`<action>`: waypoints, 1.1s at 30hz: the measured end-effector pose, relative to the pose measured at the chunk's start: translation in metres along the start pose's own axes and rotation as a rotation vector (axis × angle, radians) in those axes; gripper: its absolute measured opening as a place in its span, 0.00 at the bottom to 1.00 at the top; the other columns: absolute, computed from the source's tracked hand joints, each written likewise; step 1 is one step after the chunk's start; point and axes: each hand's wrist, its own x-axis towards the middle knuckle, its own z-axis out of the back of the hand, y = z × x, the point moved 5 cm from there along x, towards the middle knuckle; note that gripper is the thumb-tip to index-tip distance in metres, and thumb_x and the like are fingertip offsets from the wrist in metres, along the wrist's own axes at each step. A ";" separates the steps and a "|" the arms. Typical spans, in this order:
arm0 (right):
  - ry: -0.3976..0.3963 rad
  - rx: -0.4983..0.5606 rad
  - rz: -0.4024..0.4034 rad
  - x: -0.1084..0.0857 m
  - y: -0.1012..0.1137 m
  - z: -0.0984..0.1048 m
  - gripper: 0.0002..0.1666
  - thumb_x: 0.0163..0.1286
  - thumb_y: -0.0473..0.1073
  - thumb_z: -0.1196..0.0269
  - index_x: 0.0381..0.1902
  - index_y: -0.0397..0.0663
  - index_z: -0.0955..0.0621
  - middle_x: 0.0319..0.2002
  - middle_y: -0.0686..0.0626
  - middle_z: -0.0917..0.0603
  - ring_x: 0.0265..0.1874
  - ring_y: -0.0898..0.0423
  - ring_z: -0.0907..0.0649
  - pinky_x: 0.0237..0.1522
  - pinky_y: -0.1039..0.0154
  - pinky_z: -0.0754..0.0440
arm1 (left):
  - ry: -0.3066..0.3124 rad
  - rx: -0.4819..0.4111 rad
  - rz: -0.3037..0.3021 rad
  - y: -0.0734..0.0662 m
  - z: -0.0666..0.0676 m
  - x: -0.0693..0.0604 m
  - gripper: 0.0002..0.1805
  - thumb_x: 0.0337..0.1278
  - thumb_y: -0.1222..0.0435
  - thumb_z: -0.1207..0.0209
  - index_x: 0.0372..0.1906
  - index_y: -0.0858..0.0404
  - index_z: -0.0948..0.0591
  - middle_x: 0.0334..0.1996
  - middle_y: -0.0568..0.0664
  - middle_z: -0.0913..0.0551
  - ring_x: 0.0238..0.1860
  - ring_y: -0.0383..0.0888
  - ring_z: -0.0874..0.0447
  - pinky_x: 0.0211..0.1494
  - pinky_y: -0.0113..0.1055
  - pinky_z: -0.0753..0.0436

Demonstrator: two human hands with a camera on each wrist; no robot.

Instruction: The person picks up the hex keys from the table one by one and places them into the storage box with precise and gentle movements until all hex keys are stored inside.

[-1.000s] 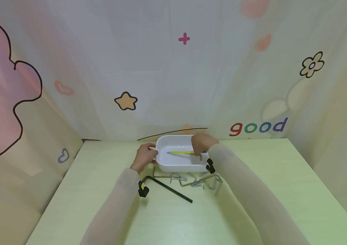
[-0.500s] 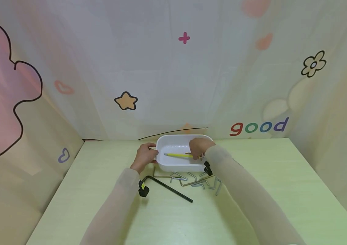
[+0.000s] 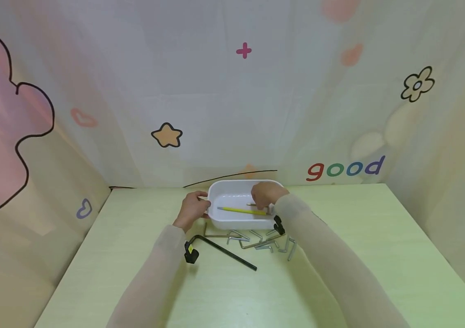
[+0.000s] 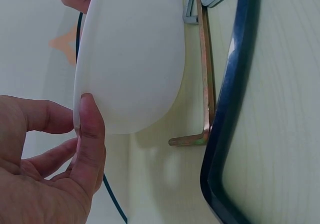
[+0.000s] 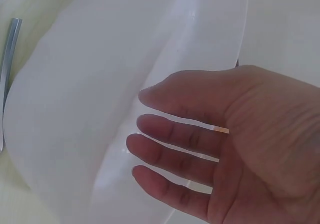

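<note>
White plastic tray (image 3: 240, 224), rectangular w/ rounded corners, sits on pale-green table (image 3: 359, 237); L hand (image 3: 193, 207) pinches its L rim. R hand (image 3: 267, 195) over its R end, fingers loose, no grip visible. Slim yellow stick (image 3: 240, 210) & thin brass-coloured metal rod (image 3: 252, 204) lie inside. Risk: beige R sleeve (image 3: 318, 232) catching front wall cld tip tray; weak L pinch wld let it slide into silver L-shaped metal keys (image 3: 291, 250) nearby.
</note>
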 end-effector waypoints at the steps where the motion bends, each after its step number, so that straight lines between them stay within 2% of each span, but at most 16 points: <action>1: -0.008 0.007 -0.001 -0.001 0.000 0.001 0.08 0.58 0.35 0.37 0.35 0.52 0.19 0.36 0.53 0.17 0.35 0.55 0.21 0.40 0.58 0.19 | 0.000 0.002 0.001 0.000 0.000 0.000 0.25 0.57 0.70 0.46 0.63 0.68 0.26 0.44 0.62 0.21 0.35 0.50 0.14 0.37 0.41 0.09; 7: -0.091 -0.017 0.027 -0.009 0.002 0.013 0.03 0.60 0.39 0.38 0.33 0.52 0.20 0.33 0.53 0.19 0.33 0.56 0.22 0.35 0.60 0.21 | -0.006 0.015 -0.007 -0.001 0.001 0.003 0.26 0.57 0.71 0.45 0.63 0.68 0.26 0.44 0.62 0.20 0.35 0.48 0.14 0.36 0.38 0.09; 14: -0.205 0.010 0.076 -0.030 0.006 0.026 0.05 0.58 0.38 0.37 0.34 0.49 0.20 0.34 0.52 0.18 0.33 0.55 0.23 0.34 0.60 0.22 | -0.005 0.008 -0.004 -0.003 0.001 0.003 0.25 0.59 0.70 0.45 0.63 0.67 0.27 0.45 0.63 0.20 0.39 0.51 0.14 0.36 0.37 0.10; 19: -0.236 0.023 0.086 -0.043 0.007 0.025 0.08 0.59 0.40 0.35 0.37 0.48 0.19 0.34 0.52 0.18 0.34 0.55 0.22 0.36 0.59 0.21 | -0.007 0.019 0.007 -0.002 0.000 0.001 0.25 0.58 0.70 0.45 0.62 0.68 0.26 0.44 0.62 0.21 0.37 0.50 0.15 0.33 0.34 0.10; 25: -0.265 0.051 0.107 -0.053 0.013 0.021 0.09 0.59 0.40 0.34 0.38 0.46 0.19 0.31 0.53 0.19 0.31 0.55 0.23 0.33 0.60 0.23 | -0.021 0.039 0.003 -0.001 -0.001 0.002 0.25 0.58 0.69 0.45 0.62 0.68 0.26 0.42 0.61 0.21 0.34 0.49 0.15 0.32 0.34 0.10; 33: -0.375 0.032 0.176 -0.070 0.021 0.020 0.05 0.58 0.39 0.34 0.32 0.47 0.20 0.26 0.54 0.22 0.28 0.56 0.26 0.30 0.62 0.27 | -0.024 0.051 -0.009 -0.003 -0.001 0.002 0.24 0.57 0.68 0.45 0.61 0.68 0.25 0.41 0.61 0.20 0.33 0.48 0.15 0.31 0.34 0.11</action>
